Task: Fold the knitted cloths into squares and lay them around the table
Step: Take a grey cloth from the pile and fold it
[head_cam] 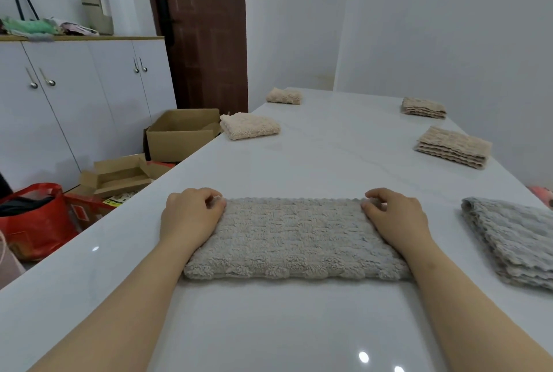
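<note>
Two-handed, pinching the grey knitted cloth (293,237), folded into a long rectangle and lying flat near the white tabletop's (329,156) near edge: gripping its far left corner with the left hand (191,213), fingers curled, and its far right corner with the right hand (395,216), likewise curled. Looking past it at a second grey folded cloth (514,240) on the right edge, the mid-right beige cloth (453,147) and far-right beige cloth (423,107) further along that edge, and the near-left beige cloth (250,125) and far-left beige cloth (284,95) along the left edge. Seeing an open cardboard box (182,135) and a red bag (36,222) on the floor off the left edge.
</note>
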Available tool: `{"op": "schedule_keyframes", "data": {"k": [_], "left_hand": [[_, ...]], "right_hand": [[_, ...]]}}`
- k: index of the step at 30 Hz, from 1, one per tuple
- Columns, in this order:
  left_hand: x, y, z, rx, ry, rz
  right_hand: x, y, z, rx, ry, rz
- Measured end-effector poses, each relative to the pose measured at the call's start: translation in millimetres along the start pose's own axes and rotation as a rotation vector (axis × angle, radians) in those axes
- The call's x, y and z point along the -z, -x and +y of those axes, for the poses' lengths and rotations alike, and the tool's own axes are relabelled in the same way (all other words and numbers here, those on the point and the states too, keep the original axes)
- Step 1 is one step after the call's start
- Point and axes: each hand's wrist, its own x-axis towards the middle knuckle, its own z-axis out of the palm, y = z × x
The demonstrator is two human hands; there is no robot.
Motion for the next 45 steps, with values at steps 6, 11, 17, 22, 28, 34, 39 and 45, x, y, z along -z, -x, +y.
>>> {"op": "schedule_keyframes", "data": {"k": [6,11,17,22,28,34,39,45], "left_hand": [[6.2,2.3,7.2,0.045,-0.06,-0.093],[14.9,8.7,13.3,0.008,0.292,-0.014],[20.2,9.0,11.8,0.092,0.703,-0.044],[25.1,7.6,12.0,0.192,0.905,-0.09],[29.9,9.9,11.5,0.184,0.781,-0.144],[28.2,9.1,8.7,0.08,0.669,-0.095],[18.4,7.0,8.0,0.041,0.66,-0.007],[20.8,11.8,19.2,-0.055,0.287,0.048]], "right_hand": [[2.2,-0.2,-4.7,-0.075,0.231,-0.076],[7.0,4.7,-2.1,-0.007,-0.209,-0.022],[14.0,9.1,-2.9,0.071,-0.675,0.013],[15.8,9.4,-3.7,0.024,-0.816,0.057],[19.8,10.0,-6.4,0.021,-0.895,0.135],[20.1,9.8,-8.2,0.029,-0.805,0.194],[16.6,8.2,-13.0,0.02,-0.668,0.304],[11.9,11.7,-15.4,-0.004,-0.281,-0.059]]}}
